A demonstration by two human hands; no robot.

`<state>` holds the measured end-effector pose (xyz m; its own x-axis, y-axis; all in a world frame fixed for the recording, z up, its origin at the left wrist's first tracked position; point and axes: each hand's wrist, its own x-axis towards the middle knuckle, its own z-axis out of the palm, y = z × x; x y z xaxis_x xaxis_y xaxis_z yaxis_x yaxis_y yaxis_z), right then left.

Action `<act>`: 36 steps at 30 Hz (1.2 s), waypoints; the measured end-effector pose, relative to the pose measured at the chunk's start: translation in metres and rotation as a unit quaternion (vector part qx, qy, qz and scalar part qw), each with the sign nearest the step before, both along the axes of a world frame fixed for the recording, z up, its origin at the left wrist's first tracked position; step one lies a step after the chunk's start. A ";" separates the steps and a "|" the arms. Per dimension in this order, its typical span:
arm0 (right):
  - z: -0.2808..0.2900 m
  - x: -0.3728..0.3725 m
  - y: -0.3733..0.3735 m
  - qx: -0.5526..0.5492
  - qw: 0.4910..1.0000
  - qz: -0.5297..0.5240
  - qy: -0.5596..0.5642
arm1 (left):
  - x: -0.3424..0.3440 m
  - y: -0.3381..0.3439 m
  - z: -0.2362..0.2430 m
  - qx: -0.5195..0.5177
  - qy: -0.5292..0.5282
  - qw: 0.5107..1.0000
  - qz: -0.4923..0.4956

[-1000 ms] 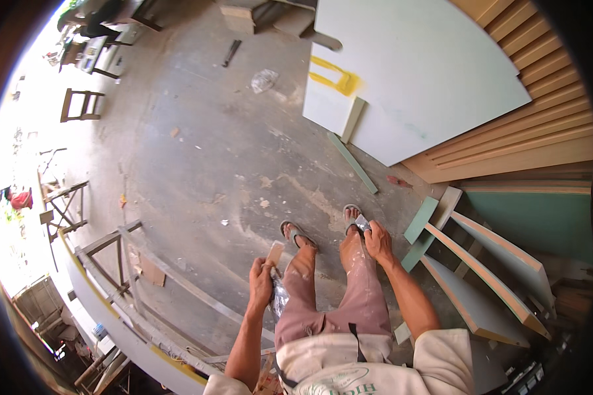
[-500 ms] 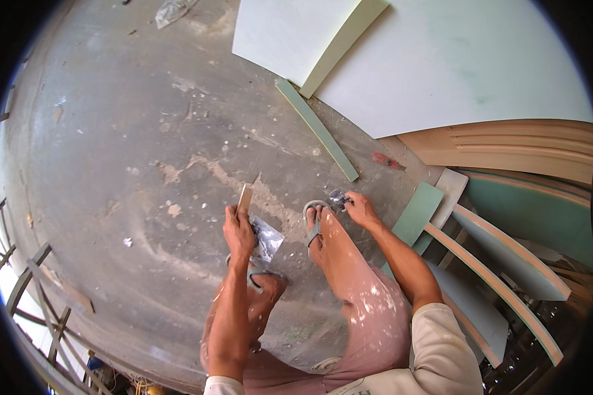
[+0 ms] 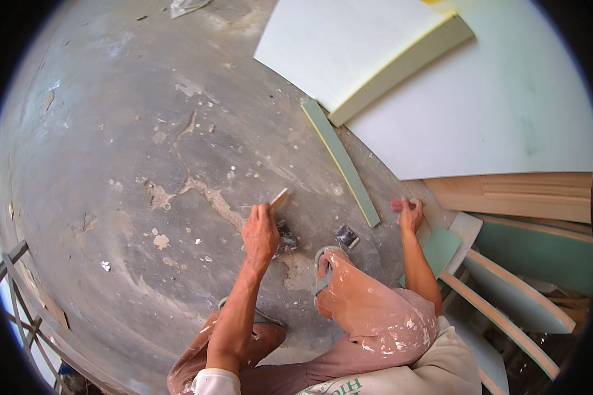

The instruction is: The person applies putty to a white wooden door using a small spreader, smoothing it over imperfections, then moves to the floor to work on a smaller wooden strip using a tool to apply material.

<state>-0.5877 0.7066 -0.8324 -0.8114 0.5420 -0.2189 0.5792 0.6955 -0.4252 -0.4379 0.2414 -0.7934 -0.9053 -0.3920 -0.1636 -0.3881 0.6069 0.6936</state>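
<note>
My left hand (image 3: 260,232) is closed round a broad scraper, its pale wooden handle (image 3: 279,198) sticking out past my fingers. The dark, smeared blade (image 3: 285,238) shows in part beside my palm. Out to the right, my right hand (image 3: 412,214) pinches a small red object (image 3: 396,205) at floor level; the fingers hide much of it, and its kind is unclear. A small, dark, putty-stained scraper (image 3: 346,236) lies on the floor between my hands, just beyond my sandalled right foot (image 3: 325,266).
A narrow green strip of board (image 3: 342,164) lies on the floor ahead. Behind it are large white panels (image 3: 441,112) with a green-edged board (image 3: 402,69) on top. Curved boards (image 3: 501,309) stand at the right. Metal framing (image 3: 20,289) is at the far left.
My right hand has let go of the small scraper, now on the floor, and reached out right to grasp the red object. My left hand has turned the broad scraper, its blade now less visible.
</note>
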 end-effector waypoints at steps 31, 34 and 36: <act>0.129 0.031 -0.344 -0.066 0.724 0.684 0.062 | -0.023 -0.064 0.083 0.558 -0.001 0.820 0.126; 0.130 0.027 -0.342 -0.052 0.735 0.671 0.083 | -0.022 -0.059 0.088 0.546 0.017 0.827 0.137; 0.132 0.022 -0.341 -0.041 0.744 0.661 0.087 | -0.021 -0.057 0.093 0.537 0.004 0.833 0.135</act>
<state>-0.5657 0.3654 -0.7001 -0.6430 -0.7651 -0.0358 -0.6576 0.5754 -0.4863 -0.4589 0.1848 -0.7006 -0.8106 -0.2125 -0.5456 -0.4034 -0.4728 0.7834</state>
